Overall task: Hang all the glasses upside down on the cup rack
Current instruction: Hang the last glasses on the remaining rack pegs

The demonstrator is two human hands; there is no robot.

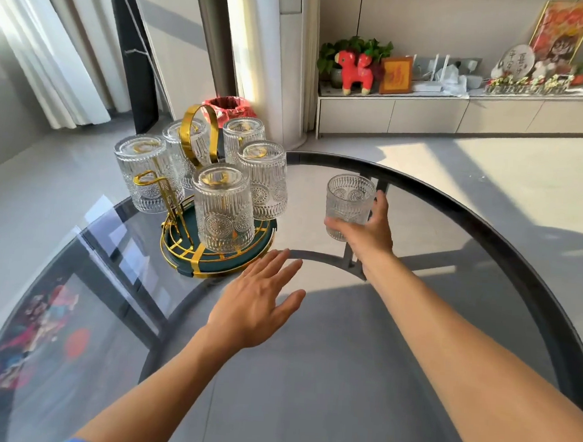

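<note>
1. Your right hand (368, 229) is wrapped around the one loose glass (349, 204), fingers on its lower half and thumb on the side nearest you; the glass sits at the far right of the glass table (307, 392), well apart from the cup rack (213, 250).
2. That glass is clear pressed glass, with vertical ribbing near the rim and base and round flower-like medallions around the middle.
3. It stands upright, mouth up, its long axis near vertical; whether its base touches the tabletop cannot be told, as your fingers cover it.
4. Your left hand (257, 304) is spread flat with fingers apart and grasps nothing, hovering above the table just beside the near rim of the rack's tray.
5. The rack has a dark green round tray trimmed in gold wire, gold prongs and a tall gold loop handle (199, 136) at its centre.
6. Five glasses of the same pattern hang on it mouth down, bases up, long axes tilted slightly outward: the near one (222, 213), the left one (146, 174), one back left (182, 145), one back right (244, 139), and one right (263, 181).
7. One gold prong (156, 181) at the front left stands bare.
8. Count: six glasses in all, five hung and one in your hand; one rack; one table.
</note>
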